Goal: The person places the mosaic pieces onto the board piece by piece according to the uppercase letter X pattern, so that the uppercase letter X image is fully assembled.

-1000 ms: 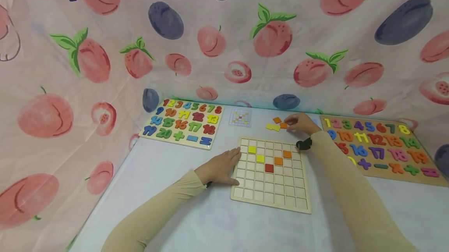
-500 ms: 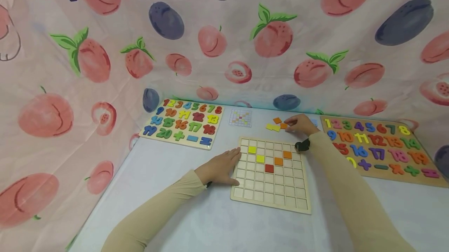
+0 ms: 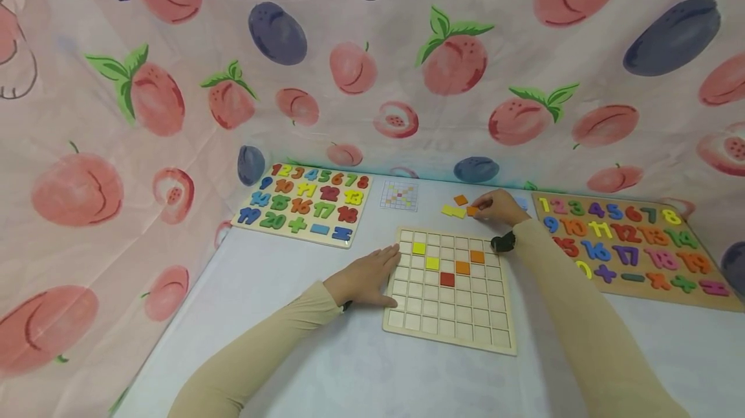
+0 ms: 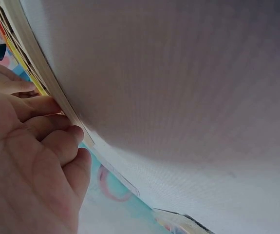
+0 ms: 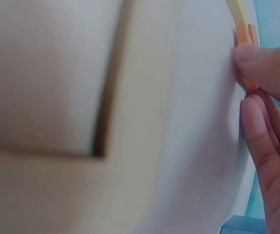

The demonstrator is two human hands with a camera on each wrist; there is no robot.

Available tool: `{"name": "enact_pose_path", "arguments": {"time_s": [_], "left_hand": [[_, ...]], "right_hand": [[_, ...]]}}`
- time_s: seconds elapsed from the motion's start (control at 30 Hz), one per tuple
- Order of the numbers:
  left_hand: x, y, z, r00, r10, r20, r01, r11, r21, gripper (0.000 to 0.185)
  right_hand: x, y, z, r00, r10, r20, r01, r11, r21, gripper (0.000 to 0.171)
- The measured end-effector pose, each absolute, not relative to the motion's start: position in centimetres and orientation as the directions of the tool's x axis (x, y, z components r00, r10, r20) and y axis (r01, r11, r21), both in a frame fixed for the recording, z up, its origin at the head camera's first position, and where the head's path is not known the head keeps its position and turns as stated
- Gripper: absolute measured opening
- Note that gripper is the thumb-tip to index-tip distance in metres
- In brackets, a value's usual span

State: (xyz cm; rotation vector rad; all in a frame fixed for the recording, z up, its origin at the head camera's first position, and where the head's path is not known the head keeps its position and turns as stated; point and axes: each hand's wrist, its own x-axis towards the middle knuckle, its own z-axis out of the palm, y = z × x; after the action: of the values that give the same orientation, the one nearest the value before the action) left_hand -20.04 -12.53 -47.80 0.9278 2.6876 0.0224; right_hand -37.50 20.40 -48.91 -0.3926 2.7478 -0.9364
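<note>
A square wooden grid board lies on the table before me. Set in its cells are two yellow tiles, a red tile and two orange tiles. My left hand rests against the board's left edge with its thumb spread; in the left wrist view its fingers touch the wooden rim. Beyond the far right corner, my right hand pinches a loose orange tile between thumb and fingers. Close beside it lie another orange tile and loose yellow tiles.
A printed pattern card lies behind the board. Number puzzle boards stand on both sides: one at the back left, another at the right, partly behind my right sleeve. A fruit-print cloth hangs behind the table.
The orange tile at my right fingertips has shifted slightly right, and my right wrist has moved a little left since the first frame. My left hand and the board look unmoved.
</note>
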Motion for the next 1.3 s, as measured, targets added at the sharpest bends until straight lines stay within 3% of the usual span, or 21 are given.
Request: {"name": "enact_pose_path", "arguments": {"time_s": [1.3], "left_hand": [[-20.2, -12.4, -48.0, -0.751, 0.595, -0.287, 0.597, 0.797, 0.091, 0.101]], "right_hand": [[-37.0, 20.9, -48.5, -0.942, -0.32, -0.098, -0.197, 0.767, -0.61, 0.032]]}}
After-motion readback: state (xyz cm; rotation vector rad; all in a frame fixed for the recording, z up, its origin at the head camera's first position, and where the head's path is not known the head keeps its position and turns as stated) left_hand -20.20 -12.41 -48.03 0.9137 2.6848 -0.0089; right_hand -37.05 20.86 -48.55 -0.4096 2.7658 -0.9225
